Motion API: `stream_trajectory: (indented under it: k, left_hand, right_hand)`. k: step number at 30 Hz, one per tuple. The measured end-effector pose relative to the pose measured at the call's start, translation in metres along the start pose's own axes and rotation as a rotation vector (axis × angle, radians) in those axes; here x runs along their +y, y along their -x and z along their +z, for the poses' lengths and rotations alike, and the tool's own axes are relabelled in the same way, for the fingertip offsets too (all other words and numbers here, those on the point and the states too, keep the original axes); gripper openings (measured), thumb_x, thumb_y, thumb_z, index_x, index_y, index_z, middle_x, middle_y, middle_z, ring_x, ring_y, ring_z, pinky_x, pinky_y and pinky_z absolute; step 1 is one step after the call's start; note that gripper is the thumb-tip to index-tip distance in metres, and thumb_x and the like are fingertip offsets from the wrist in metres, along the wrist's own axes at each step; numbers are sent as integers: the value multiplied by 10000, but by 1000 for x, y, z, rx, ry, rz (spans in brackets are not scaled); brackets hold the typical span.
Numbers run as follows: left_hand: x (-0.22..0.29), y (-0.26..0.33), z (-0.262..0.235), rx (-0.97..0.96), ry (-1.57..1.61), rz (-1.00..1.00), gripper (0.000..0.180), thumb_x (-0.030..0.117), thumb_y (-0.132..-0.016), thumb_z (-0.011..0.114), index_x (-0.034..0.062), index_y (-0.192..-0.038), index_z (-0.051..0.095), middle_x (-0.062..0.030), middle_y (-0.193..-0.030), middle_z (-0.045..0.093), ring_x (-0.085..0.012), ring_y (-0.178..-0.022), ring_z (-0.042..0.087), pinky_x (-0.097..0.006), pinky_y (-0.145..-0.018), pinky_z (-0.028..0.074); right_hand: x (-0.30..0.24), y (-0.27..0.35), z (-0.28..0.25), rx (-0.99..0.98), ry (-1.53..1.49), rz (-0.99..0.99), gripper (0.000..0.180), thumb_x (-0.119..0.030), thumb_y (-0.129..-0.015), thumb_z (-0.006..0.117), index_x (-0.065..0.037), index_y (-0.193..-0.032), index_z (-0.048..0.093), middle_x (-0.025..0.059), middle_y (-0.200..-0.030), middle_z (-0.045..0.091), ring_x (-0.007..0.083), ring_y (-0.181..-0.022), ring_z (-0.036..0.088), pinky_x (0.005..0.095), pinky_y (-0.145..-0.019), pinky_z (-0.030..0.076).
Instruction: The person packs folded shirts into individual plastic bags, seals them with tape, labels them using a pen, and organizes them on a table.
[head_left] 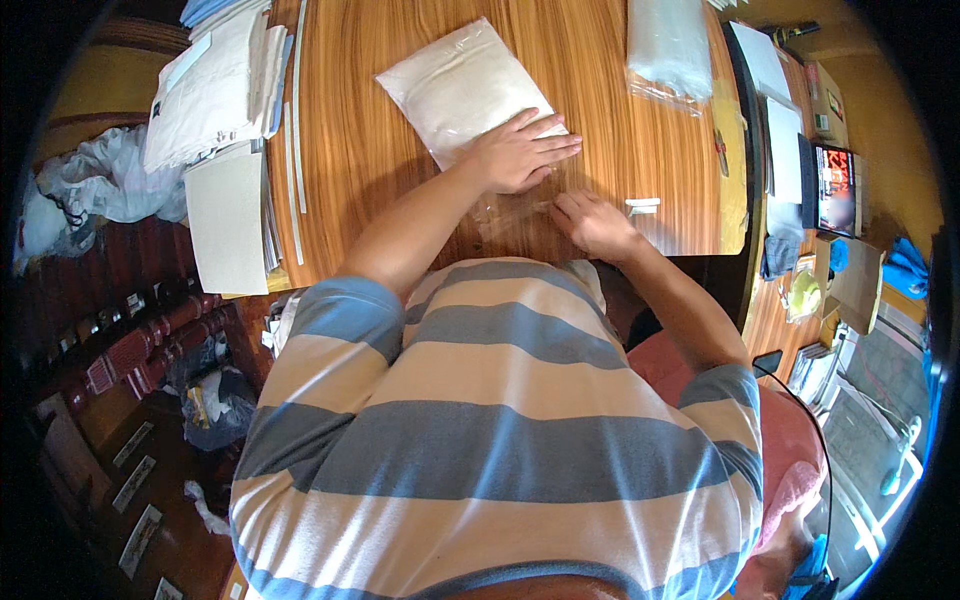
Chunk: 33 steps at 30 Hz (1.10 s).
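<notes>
A clear plastic bag (465, 85) with folded white cloth inside lies tilted on the wooden table. Flat across its near right part rests my left hand (522, 152), fingers stretched out and pointing right. Toward the table's near edge, the bag's clear open end or flap (505, 212) spreads over the wood, hard to make out against the grain. My right hand (597, 225) is closed, with thumb and fingers pinched at the right edge of this clear plastic. A small white piece (643, 206) lies on the table just right of that hand.
Stacked folded white garments (205, 95) and pale card sheets (228, 220) stand at the table's left edge. Clear plastic bags (670, 50) lie at the far right. A cutter-like tool (721, 152) rests near the right edge. Farther right is a lit screen (836, 190).
</notes>
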<state>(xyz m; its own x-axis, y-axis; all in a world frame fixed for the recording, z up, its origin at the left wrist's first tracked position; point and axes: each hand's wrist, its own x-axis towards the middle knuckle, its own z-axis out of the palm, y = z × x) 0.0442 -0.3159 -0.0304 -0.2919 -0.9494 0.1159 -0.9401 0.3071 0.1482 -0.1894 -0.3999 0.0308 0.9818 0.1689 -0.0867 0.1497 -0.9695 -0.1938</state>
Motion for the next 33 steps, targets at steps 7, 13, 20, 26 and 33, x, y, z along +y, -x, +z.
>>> stream_trajectory:
  k: [7,13,20,26,33]
  left_hand:
    - [4,-4,-4,-156,-31,-22,643,349,-1051,499,282,-1664,316,124,-1741,240,-210,-1623,159,-519,-1328,123]
    - [4,-6,-9,-182,-40,-33,653,337,-1046,493,295,-1669,301,121,-1746,228,-201,-1627,145,-510,-1333,109]
    - [2,-1,1,-88,-24,-15,632,325,-1043,496,280,-1655,344,111,-1738,257,-209,-1620,175,-510,-1331,120]
    - [4,0,-3,-101,-50,1,593,311,-1074,437,272,-1656,336,110,-1738,255,-210,-1618,176,-511,-1330,128]
    - [2,-1,-1,-107,-99,21,620,371,-1065,472,276,-1660,326,111,-1737,257,-220,-1614,188,-515,-1321,163]
  right_hand:
    - [-5,-5,-32,274,17,7,230,-161,-853,650,-42,-1046,691,110,-1131,653,317,-1131,634,406,-964,533]
    - [-22,-46,6,82,4,122,155,-185,-892,641,-66,-964,711,109,-1069,660,295,-1150,621,414,-972,513]
    - [-35,-28,2,130,60,17,190,-192,-874,637,-66,-985,726,90,-1024,626,268,-1064,611,406,-955,508]
    - [-38,-9,-1,358,-122,18,262,-162,-837,712,-59,-1077,727,78,-1064,628,272,-1084,612,419,-958,510]
    - [-60,-50,17,245,-171,127,229,-216,-886,721,-72,-1064,709,82,-1086,644,282,-1088,619,429,-973,505]
